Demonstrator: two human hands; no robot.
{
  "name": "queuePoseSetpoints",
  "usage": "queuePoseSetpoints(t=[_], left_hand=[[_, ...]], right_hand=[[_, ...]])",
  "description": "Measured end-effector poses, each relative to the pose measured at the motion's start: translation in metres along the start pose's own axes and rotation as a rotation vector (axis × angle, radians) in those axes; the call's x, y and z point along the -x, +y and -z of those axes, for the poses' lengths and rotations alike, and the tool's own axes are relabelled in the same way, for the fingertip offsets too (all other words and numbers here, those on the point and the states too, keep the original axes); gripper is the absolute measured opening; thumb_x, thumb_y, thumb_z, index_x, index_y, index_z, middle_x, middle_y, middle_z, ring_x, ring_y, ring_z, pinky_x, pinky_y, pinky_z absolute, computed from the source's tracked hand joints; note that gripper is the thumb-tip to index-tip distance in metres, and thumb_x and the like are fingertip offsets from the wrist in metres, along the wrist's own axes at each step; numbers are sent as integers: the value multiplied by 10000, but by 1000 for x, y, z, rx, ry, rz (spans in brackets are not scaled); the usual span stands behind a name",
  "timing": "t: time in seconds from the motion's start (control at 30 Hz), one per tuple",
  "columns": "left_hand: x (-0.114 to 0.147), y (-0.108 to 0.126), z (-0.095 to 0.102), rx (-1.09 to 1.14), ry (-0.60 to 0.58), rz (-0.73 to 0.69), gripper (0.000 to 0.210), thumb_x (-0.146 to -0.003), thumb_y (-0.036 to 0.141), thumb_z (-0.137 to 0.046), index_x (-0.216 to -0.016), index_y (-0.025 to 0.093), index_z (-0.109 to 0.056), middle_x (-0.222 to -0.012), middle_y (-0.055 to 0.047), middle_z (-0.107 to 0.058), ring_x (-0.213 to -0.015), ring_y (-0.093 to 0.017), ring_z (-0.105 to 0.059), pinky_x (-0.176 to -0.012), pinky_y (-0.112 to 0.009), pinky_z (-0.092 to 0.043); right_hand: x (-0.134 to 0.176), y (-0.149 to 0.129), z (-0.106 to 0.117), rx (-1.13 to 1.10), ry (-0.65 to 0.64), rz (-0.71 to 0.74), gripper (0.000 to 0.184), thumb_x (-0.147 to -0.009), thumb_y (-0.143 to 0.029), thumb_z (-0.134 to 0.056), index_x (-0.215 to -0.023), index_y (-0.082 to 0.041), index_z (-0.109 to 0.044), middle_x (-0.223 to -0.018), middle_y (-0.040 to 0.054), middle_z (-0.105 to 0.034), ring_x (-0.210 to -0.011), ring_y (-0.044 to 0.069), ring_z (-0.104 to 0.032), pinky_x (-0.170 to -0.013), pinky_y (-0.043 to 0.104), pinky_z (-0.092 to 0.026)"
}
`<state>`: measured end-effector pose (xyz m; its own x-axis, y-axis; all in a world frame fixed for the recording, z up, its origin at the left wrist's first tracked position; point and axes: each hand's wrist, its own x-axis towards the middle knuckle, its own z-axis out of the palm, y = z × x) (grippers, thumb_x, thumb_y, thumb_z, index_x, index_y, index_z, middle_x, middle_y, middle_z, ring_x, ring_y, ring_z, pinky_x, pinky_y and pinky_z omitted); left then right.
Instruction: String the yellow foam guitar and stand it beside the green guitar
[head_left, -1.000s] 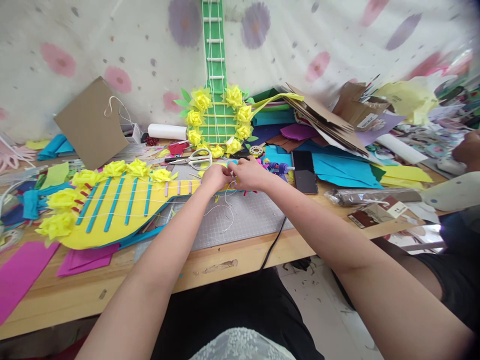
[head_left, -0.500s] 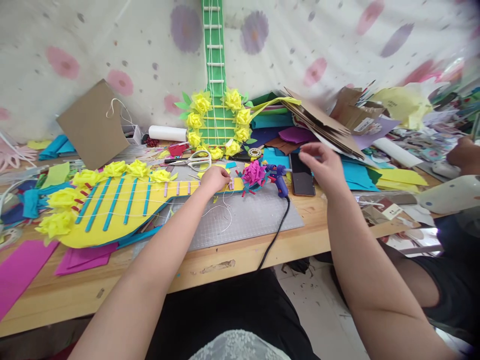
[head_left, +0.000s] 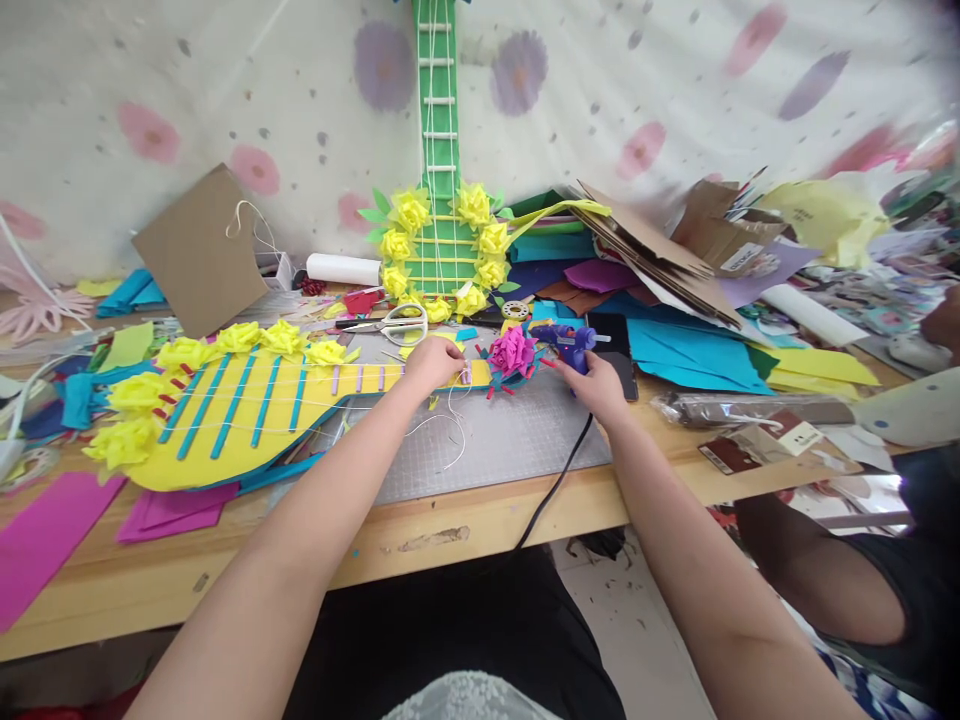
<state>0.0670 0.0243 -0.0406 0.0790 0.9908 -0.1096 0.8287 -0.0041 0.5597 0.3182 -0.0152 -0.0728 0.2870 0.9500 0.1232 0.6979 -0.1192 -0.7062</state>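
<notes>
Two arms (head_left: 315,500) stretch out. The left hand (head_left: 433,364) bends over the yellow guitar (head_left: 245,415); the right hand (head_left: 598,386) touches the glue gun (head_left: 571,340). Some fingers hide, so I can't tell their grip. The far green guitar's (head_left: 441,178) top is cut off.

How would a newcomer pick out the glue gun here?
On the wooden table, find the yellow guitar-shaped piece and follow its neck right to the magenta flower. Just beyond, at the right hand, is the purple-blue glue gun. Unlike the flat, dark phone beside it, it has a pale nozzle and trailing black cord.
</notes>
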Motion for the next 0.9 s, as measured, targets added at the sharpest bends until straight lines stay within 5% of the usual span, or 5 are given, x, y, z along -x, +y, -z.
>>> queuePoseSetpoints(t=[0.2,0.63,0.9], left_hand=[[-3,-2,-3,-3,18,-34,161,-647,277,-616,-770,231,-709,-831,-12,-701,-739,-156,-607,-641,-250,-435],[-4,-1,-4,-26,31,-49,154,-657,273,-604,-764,241,-710,-823,-15,-697,-758,-166,-611,-660,-258,-441],[-5,9,1,-106,4,-5,150,-644,292,-634,-764,248,-713,-785,-35,-691,-779,-188,-616,-673,-271,-436]], right_hand=[[0,-12,20,-433,22,2,410,-637,-535,-629,-847,-189,-565,-731,39,-642,-577,145,-561,-497,264,-436],[-19,-16,30,-575,-50,-141,250,-601,-325,-702,-728,-188,-537,-709,43,-644,-479,101,-511,-400,238,-417],[-24,-37,44,-612,23,20,359,-564,-430,-727,-772,-194,-554,-758,45,-655,-490,118,-522,-398,261,-418]])
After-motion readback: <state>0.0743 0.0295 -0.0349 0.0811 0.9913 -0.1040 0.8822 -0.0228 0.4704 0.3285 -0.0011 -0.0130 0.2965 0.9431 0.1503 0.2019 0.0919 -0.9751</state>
